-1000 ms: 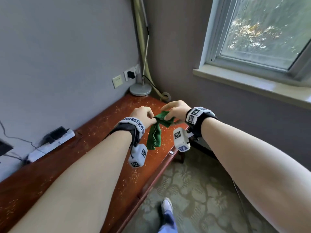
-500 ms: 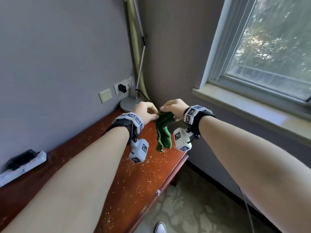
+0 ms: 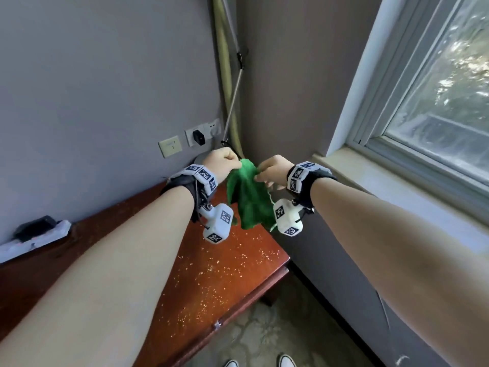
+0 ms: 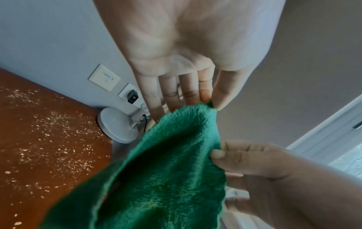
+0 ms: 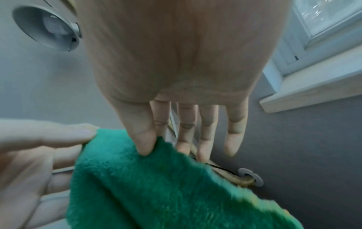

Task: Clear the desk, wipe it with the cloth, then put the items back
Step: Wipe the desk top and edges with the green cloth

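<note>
A green terry cloth [image 3: 248, 197] hangs in the air above the far end of the red-brown wooden desk [image 3: 211, 282], which is speckled with pale crumbs. My left hand [image 3: 225, 162] pinches the cloth's top edge between thumb and forefinger, seen close in the left wrist view [image 4: 207, 103]. My right hand [image 3: 270, 170] pinches the same edge a little to the right, thumb on the cloth [image 5: 147, 147] in the right wrist view. The cloth [image 4: 160, 178] droops between both hands, clear of the desk.
A white round lamp base [image 4: 117, 125] with a thin pole stands in the desk's far corner by wall sockets [image 3: 202, 132]. A white power strip [image 3: 34, 237] lies at the left against the wall. A window sill [image 3: 397, 186] runs along the right. Patterned floor lies below.
Both hands have lifted the cloth higher and drawn slightly apart, so the bunched cloth now spreads wider between them. The head view has tilted up toward the corner.
</note>
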`<control>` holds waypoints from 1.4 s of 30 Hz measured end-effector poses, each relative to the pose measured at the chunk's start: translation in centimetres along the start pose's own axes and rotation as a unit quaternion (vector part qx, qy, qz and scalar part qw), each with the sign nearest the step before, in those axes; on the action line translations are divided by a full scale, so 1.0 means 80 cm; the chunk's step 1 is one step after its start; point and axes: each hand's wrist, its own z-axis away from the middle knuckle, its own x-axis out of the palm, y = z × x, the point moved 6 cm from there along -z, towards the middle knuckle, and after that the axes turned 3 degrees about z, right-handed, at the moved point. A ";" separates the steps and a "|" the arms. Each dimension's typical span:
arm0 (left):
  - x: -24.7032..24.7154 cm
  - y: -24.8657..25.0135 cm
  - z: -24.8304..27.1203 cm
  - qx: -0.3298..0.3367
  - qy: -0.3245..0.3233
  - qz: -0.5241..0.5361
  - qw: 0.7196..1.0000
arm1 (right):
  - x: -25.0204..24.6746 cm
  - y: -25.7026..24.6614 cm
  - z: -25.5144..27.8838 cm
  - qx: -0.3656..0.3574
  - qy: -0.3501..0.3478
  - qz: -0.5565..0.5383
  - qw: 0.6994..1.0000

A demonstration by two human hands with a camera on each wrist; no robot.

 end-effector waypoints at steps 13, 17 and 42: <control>0.004 0.002 0.003 -0.061 0.090 0.069 0.992 | 0.015 -0.006 -0.049 -0.099 -0.114 0.037 0.988; -0.013 0.003 0.007 -0.015 0.100 0.099 0.990 | 0.059 0.021 -0.058 -0.089 -0.163 0.125 0.975; -0.111 -0.169 0.003 -0.185 0.153 0.100 0.966 | 0.076 -0.026 -0.154 -0.136 0.006 0.170 0.976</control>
